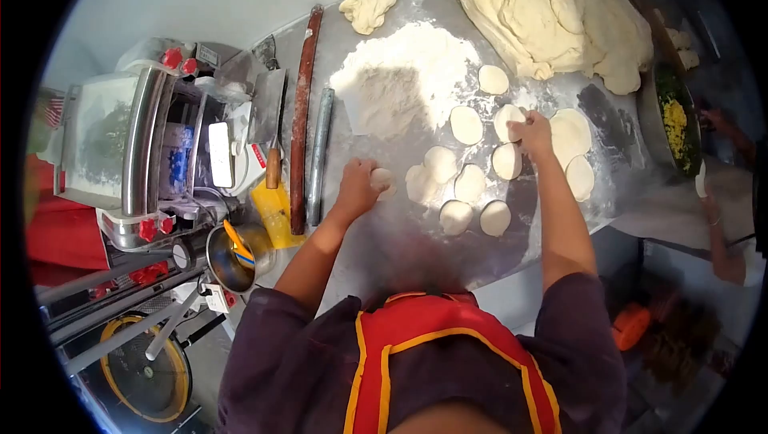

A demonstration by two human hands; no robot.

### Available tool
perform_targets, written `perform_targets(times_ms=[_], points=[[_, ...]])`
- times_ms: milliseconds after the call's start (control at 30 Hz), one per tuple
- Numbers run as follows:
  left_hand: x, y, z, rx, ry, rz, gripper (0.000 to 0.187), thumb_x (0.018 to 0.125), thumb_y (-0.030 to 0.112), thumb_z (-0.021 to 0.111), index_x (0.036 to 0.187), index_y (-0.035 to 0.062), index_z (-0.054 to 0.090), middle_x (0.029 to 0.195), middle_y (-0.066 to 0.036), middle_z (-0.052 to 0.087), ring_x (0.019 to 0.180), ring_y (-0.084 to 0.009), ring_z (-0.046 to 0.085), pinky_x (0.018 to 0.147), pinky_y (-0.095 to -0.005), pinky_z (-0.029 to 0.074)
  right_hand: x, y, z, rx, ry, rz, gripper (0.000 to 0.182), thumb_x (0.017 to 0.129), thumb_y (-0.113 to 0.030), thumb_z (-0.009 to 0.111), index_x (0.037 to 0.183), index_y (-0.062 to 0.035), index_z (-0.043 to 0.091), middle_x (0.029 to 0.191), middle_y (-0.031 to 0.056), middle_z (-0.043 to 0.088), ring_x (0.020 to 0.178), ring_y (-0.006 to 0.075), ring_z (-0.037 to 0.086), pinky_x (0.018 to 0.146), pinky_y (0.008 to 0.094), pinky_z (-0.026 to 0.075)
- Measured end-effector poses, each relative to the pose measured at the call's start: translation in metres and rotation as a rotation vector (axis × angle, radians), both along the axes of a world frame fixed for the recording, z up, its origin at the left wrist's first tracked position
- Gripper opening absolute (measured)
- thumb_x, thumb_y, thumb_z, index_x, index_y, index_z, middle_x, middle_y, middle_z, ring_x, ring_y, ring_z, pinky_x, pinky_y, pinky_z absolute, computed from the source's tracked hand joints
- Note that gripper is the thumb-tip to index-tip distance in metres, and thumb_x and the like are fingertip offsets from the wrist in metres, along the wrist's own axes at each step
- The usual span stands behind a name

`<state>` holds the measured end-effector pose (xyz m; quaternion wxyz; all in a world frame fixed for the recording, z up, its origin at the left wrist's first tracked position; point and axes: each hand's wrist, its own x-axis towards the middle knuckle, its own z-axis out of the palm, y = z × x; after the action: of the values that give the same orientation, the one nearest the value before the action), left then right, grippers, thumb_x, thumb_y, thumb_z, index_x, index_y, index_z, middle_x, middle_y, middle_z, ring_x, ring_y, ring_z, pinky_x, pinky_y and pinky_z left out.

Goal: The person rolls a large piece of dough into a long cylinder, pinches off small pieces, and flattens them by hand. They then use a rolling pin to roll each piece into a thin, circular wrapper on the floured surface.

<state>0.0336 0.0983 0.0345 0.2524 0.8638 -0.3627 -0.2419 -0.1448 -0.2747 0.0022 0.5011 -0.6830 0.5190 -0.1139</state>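
Note:
My left hand (358,186) is closed around the edge of a small dough round (385,184), low over the steel table (352,262). Farther right, my right hand (534,133) has its fingers closed on the edge of another dough round (506,120). Several flat dough rounds (470,184) lie between and in front of my hands, some overlapping. To the right of my right hand sit a larger flat dough piece (569,133) and a smaller round (580,178). A heap of white flour (416,54) spreads beyond my hands.
A large dough mass (560,22) and a small dough lump (368,7) lie at the back. Left are a long wooden rod (305,114), a grey rod (320,154), a scraper (270,106) and a dough machine (120,138). A co-worker's hand (720,124) is near a filling bowl (666,90).

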Motion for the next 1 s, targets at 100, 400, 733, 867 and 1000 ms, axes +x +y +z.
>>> perform_targets(times_ms=[100,400,733,867,1000], points=[[0.008,-0.008,0.014,-0.093,0.482,0.088,0.036,0.076,0.020,0.079,0.099,0.0000,0.060,0.117,-0.020,0.055,0.104,-0.0357,0.055,0.087,-0.0420,0.047,-0.020,0.014,0.045,0.115,-0.293,0.001,0.026,0.075,-0.010,0.079,0.092,-0.0025,0.061,0.082,0.0035,0.062,0.070,0.0123,0.057,0.061,0.0298,0.048],[-0.074,-0.029,-0.011,-0.249,-0.162,-0.223,0.093,0.068,0.041,0.084,0.143,0.0092,0.038,0.149,-0.025,0.029,0.138,-0.0479,0.025,0.110,-0.0586,0.028,-0.099,0.156,0.043,-0.625,0.031,0.446,0.088,0.075,-0.038,0.079,0.143,0.0002,0.037,0.145,0.0259,0.036,0.134,0.0440,0.034,0.111,0.0521,0.028],[-0.071,-0.110,-0.054,-0.350,-0.316,-0.212,0.076,0.082,0.037,0.073,0.148,0.0207,0.039,0.159,-0.017,0.017,0.143,-0.0523,0.013,0.114,-0.0622,0.021,-0.049,0.138,-0.009,-0.842,0.134,0.521,0.092,0.077,-0.037,0.077,0.151,-0.0100,0.028,0.156,0.0237,0.023,0.140,0.0529,0.020,0.112,0.0647,0.019],[-0.051,-0.166,-0.051,-0.343,-0.289,-0.038,0.070,0.085,0.035,0.070,0.146,0.0165,0.040,0.158,-0.017,0.019,0.143,-0.0511,0.015,0.115,-0.0588,0.021,0.000,0.090,-0.007,-0.845,0.117,0.439,0.088,0.080,-0.026,0.076,0.151,-0.0088,0.027,0.156,0.0236,0.024,0.141,0.0482,0.022,0.114,0.0595,0.020],[-0.038,-0.133,-0.019,-0.398,-0.381,-0.018,0.068,0.087,0.032,0.068,0.145,0.0103,0.039,0.152,-0.022,0.029,0.144,-0.0444,0.019,0.117,-0.0527,0.019,0.009,0.098,0.029,-0.869,0.088,0.377,0.079,0.080,-0.014,0.074,0.147,-0.0026,0.031,0.150,0.0280,0.031,0.138,0.0472,0.028,0.115,0.0546,0.021]])
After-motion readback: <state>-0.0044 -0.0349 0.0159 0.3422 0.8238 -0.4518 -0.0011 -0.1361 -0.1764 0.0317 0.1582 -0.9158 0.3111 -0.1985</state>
